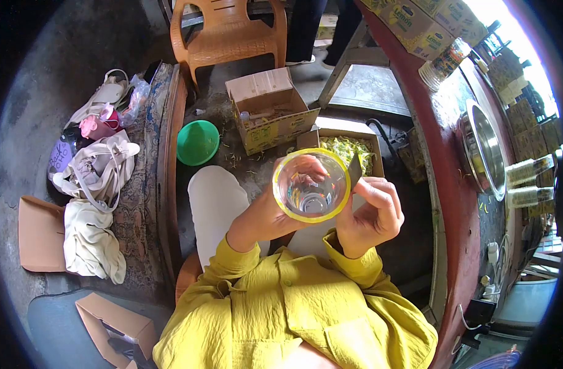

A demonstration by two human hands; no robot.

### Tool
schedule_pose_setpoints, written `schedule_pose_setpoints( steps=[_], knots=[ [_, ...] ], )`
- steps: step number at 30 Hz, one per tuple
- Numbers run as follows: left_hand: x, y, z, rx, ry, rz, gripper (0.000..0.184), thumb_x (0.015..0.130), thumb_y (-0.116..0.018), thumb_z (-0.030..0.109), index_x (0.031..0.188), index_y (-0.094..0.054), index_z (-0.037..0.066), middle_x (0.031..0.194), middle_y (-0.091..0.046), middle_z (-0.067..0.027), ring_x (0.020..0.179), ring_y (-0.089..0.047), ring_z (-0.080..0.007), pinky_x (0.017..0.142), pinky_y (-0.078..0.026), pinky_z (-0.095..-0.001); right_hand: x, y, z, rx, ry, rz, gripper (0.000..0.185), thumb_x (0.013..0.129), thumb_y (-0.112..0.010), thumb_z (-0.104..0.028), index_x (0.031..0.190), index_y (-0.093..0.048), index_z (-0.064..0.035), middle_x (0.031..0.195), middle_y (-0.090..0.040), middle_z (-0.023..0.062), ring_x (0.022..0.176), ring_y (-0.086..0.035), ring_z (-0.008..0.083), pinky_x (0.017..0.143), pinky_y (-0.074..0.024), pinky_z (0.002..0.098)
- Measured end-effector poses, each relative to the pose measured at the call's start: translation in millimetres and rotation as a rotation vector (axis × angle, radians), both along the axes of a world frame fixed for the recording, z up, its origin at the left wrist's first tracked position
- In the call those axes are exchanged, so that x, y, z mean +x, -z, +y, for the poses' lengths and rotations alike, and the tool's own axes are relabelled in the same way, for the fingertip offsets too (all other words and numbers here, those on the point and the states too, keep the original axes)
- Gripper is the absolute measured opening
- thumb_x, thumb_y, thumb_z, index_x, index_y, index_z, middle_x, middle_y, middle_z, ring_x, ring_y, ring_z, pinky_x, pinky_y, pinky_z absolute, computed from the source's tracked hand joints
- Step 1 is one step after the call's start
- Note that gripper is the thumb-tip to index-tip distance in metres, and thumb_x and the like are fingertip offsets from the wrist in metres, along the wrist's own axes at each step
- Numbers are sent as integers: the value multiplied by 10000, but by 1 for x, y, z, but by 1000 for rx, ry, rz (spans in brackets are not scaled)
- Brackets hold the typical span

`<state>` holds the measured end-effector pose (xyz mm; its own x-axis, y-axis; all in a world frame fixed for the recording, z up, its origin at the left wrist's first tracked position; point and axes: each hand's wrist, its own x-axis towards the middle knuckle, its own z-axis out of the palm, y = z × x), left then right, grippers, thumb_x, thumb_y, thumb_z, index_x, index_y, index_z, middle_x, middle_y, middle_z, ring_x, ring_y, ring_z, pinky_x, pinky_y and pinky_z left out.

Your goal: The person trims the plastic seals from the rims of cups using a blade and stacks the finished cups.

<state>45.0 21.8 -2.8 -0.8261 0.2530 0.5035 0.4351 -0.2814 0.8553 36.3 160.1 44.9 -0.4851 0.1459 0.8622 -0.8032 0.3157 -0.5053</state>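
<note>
A clear cup (pixel 311 200) with a yellow rim is held up at the middle of the view, its open mouth facing the camera. My left hand (pixel 270 215) is wrapped round its left side, with fingers showing through the clear wall. Close to the right of the rim, my right hand (pixel 374 215) is closed on a small dark blade (pixel 354 171), which points upward beside the rim. Whether the blade touches the rim I cannot tell.
Beyond the cup are a box of yellow-green strips (pixel 348 149), an open carton (pixel 272 132) and a green bowl (pixel 198 142). A chair (pixel 232 43) and a person's legs (pixel 306 27) are farther off. A metal basin (pixel 485 150) stands on the right counter.
</note>
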Motion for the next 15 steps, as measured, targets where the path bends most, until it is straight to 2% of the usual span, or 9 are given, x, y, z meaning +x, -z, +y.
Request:
schedule_pose_setpoints(
  steps=[5, 13, 15],
  knots=[
    [-1, -5, 0, 9, -6, 6, 750, 706, -693, 123, 1285, -222, 48, 1167, -378, -100, 1076, -423, -189, 893, -365, -315, -3, -1, 5, -6, -30, -58, 241, 557, -673, 106, 757, -604, -8, 656, -595, 95, 574, -574, 155, 537, -444, 232],
    [0, -11, 11, 124, -37, -30, 757, 745, -618, 72, 1320, -127, 41, 1194, -352, -133, 1117, -394, -228, 950, -323, -351, -2, 2, 1, 12, -10, -16, 229, 561, -673, 113, 744, -608, -9, 638, -583, 97, 555, -568, 159, 516, -440, 224],
    [-1, -15, 8, -29, -104, 57, 776, 740, -618, 64, 1325, -109, 45, 1194, -351, -140, 1121, -387, -233, 955, -316, -355, -3, 2, 1, 23, 2, -6, 228, 561, -672, 115, 741, -609, -9, 634, -581, 97, 550, -566, 161, 510, -438, 222]
  ],
)
